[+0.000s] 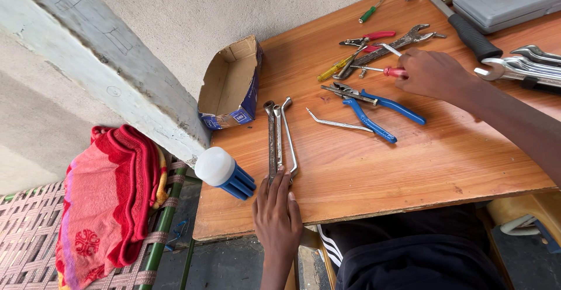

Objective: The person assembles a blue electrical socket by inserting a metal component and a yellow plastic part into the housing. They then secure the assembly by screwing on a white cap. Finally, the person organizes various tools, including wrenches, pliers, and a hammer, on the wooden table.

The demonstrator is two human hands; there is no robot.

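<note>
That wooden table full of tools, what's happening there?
A person sits at the wooden table. Their left hand rests fingertips on a row of long metal wrenches near the table's edge. Their right hand is closed over a red-handled screwdriver among scattered tools, just above blue-handled pliers. A torn cardboard box lies at the side.

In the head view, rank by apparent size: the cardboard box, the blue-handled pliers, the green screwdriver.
1. cardboard box, clearly largest.
2. blue-handled pliers.
3. green screwdriver, smallest, though it lies farther from the camera, which shrinks it somewhat.
</note>
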